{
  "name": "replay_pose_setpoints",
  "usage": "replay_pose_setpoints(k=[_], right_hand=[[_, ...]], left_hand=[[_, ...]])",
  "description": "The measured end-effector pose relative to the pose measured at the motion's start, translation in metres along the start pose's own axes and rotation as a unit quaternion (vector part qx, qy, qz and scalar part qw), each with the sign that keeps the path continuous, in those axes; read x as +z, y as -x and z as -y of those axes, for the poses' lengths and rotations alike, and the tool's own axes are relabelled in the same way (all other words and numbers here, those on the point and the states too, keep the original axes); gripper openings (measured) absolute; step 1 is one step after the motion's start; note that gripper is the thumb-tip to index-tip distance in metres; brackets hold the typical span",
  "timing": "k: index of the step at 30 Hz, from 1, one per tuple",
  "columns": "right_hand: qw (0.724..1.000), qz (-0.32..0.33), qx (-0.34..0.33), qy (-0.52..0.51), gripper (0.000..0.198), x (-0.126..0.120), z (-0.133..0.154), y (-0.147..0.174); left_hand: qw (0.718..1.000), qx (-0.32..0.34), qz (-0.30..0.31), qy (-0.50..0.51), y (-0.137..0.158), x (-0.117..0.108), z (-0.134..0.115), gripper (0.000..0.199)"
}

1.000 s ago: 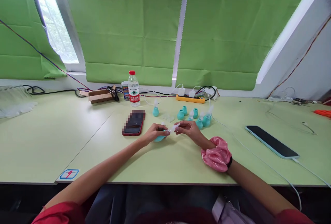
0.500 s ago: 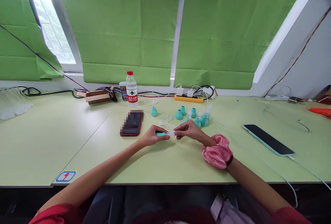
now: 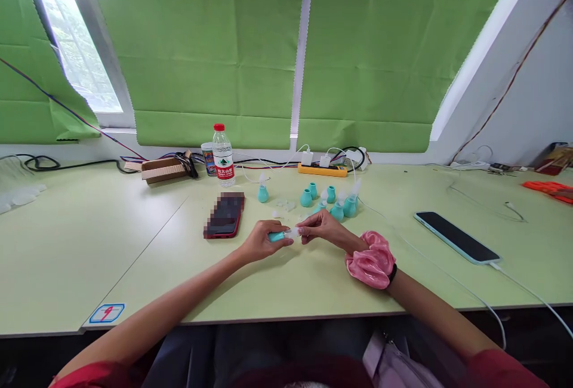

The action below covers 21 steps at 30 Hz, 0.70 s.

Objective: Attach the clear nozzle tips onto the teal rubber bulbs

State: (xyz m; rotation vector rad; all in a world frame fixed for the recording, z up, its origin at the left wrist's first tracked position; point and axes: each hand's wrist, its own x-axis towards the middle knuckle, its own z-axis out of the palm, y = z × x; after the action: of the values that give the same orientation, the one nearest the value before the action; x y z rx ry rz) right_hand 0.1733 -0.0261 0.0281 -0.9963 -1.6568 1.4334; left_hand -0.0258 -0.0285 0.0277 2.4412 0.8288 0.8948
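My left hand [image 3: 258, 242] is closed round a small teal rubber bulb [image 3: 276, 237], held on its side just above the table. A translucent nozzle [image 3: 292, 233] sticks out of the bulb's right end. The fingertips of my right hand [image 3: 321, 225] pinch the nozzle's far end; how deep it sits in the bulb I cannot make out. Beyond my hands stand other teal bulbs: a lone bulb with a clear nozzle [image 3: 262, 195], open-necked bulbs [image 3: 306, 199] and several nozzle-fitted bulbs [image 3: 336, 212]. Small clear pieces [image 3: 285, 205] lie between them.
A red-cased phone [image 3: 225, 215] lies left of my hands, with a water bottle [image 3: 224, 158] behind it. At the back are an open cardboard box [image 3: 165, 171] and a yellow power strip [image 3: 322, 170]. A charging phone [image 3: 456, 237] and its cable [image 3: 532, 292] lie right.
The view has shifted slightly. Both hands keep their hold on the bulb and nozzle, and a little more of the teal bulb shows between the left fingers.
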Motion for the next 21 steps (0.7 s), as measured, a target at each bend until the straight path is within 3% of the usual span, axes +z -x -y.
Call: replay_pose_setpoints(k=[7, 12, 21], right_hand=[[0.997, -0.071, -0.034, -0.025, 0.035, 0.01, -0.002, -0.004], [0.993, -0.101, -0.055, -0.023, 0.034, 0.016, 0.002, -0.004], [0.982, -0.138, -0.11, 0.065, 0.028, 0.016, 0.003, -0.004]], left_hand=[[0.999, -0.03, -0.039, 0.004, -0.002, 0.006, 0.009, 0.034], [0.998, -0.044, -0.031, 0.017, -0.002, 0.007, 0.007, 0.034], [0.989, -0.085, -0.121, 0.007, -0.002, 0.006, 0.008, 0.03]])
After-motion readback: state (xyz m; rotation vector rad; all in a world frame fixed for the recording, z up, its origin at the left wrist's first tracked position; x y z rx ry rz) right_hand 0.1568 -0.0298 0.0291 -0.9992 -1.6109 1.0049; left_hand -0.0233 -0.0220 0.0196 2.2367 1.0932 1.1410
